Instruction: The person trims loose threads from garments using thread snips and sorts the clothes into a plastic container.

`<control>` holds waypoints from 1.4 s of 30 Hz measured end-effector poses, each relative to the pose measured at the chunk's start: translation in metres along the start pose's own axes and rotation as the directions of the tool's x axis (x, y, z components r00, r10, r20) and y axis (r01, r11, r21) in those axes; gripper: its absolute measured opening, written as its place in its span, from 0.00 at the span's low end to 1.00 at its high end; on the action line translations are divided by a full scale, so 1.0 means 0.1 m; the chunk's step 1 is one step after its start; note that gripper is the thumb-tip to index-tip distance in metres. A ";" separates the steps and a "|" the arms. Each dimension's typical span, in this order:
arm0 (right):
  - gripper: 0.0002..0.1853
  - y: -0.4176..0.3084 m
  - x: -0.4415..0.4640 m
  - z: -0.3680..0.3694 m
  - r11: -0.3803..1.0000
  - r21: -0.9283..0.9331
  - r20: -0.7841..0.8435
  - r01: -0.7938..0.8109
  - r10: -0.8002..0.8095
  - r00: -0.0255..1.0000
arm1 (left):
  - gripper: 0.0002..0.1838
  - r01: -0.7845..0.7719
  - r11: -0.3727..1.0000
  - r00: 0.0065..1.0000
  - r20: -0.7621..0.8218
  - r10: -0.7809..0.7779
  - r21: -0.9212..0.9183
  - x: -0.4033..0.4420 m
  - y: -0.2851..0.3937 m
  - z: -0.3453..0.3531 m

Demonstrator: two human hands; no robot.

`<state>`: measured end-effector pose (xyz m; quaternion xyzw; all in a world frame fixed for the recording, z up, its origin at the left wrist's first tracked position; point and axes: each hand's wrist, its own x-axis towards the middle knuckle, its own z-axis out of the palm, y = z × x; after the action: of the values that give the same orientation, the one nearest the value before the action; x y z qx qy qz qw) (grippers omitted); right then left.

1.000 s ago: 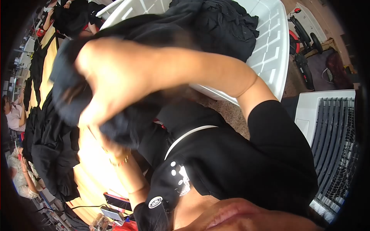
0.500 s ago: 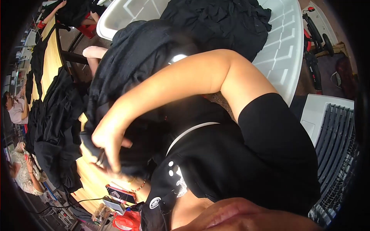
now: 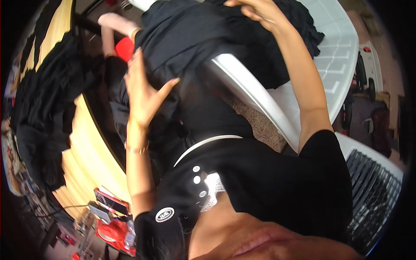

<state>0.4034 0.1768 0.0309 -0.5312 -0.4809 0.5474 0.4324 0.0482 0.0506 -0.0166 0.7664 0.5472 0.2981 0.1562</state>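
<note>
Black cloth point(image 3: 186, 39) hangs in a heap over the near rim of a large white basket point(image 3: 245, 76). My left hand point(image 3: 145, 93) lies against the cloth's left side, fingers stretched and thumb spread wide. At the top, my right hand point(image 3: 260, 13) is over the dark cloth in the basket, its fingers apart and slightly bent, with nothing visible in them. Whether its fingertips touch the cloth is unclear.
On the left, a wooden table point(image 3: 93, 143) bears black cloth point(image 3: 43, 108) and a phone point(image 3: 112, 201). A red bag point(image 3: 110, 234) sits near its corner. Another person's arm point(image 3: 117, 24) shows beyond the table. A grilled white appliance point(image 3: 372, 190) stands right.
My hands have moved apart: the right went up and right over the basket, the left went upward with spread fingers. The cloth now lies farther up, over the basket rim. The view has shifted.
</note>
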 end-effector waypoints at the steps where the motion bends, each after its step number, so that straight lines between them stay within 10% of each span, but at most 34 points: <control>1: 0.17 0.12 -0.01 -0.17 0.997 -0.045 0.020 -0.065 0.066 0.998 | 0.59 0.038 0.997 0.997 0.058 -0.042 0.069 0.08 -0.02 0.10; 2: 0.23 0.23 -0.06 -0.20 0.962 -0.271 0.041 0.015 -0.004 0.999 | 0.58 0.111 0.993 0.989 0.107 -0.106 -0.042 0.15 -0.14 0.21; 9: 0.30 1.10 -0.10 -0.17 0.943 -0.215 -0.081 -0.256 0.244 0.966 | 0.23 0.404 0.408 0.894 0.260 -0.365 -0.819 -0.12 -0.05 0.09; 15: 0.39 1.44 0.34 -0.54 0.799 -0.550 -0.241 -0.242 0.125 0.962 | 0.31 -0.001 -0.180 0.617 0.141 -0.774 -0.984 -0.87 -0.42 -0.33; 17: 0.41 1.56 0.45 -0.75 0.714 -0.668 -0.282 -0.212 0.022 0.959 | 0.31 -0.118 -0.197 0.644 0.076 -0.761 -0.973 -1.06 -0.71 -0.39; 19: 0.44 1.65 0.55 -0.94 0.613 -0.762 -0.335 -0.209 -0.097 0.937 | 0.33 -0.069 -0.561 0.904 0.187 -0.385 -0.825 -1.26 -1.11 -0.41; 23: 0.51 1.71 0.84 -1.37 0.342 -0.874 -0.414 -0.345 -0.151 0.898 | 0.28 0.083 -0.680 0.983 0.171 -0.063 -0.729 -1.15 -1.75 -0.12; 28: 0.56 1.47 1.01 -1.52 0.221 -0.872 -0.472 -0.438 -0.141 0.870 | 0.23 0.165 -0.543 0.806 0.430 -0.407 -0.823 -0.63 -1.45 0.00; 31: 0.57 1.47 1.16 -1.62 0.068 -0.911 -0.412 -0.406 -0.187 0.892 | 0.22 0.410 -0.065 0.470 0.272 -0.840 -0.910 -0.30 -1.11 0.23; 32: 0.60 1.47 1.22 -1.66 0.004 -0.913 -0.401 -0.407 -0.180 0.898 | 0.22 0.465 0.151 0.574 0.166 -0.802 -0.872 -0.25 -1.04 0.31; 42: 0.72 1.43 1.78 -1.96 -0.248 -0.859 -0.446 -0.448 -0.071 0.892 | 0.20 0.440 0.120 0.491 0.127 -0.862 -0.890 -0.19 -0.84 0.51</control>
<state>0.5933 0.3421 -0.1348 -0.8165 -0.5495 -0.0690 -0.1630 0.0131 0.0667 -0.1094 0.1592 0.6300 0.5741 0.4981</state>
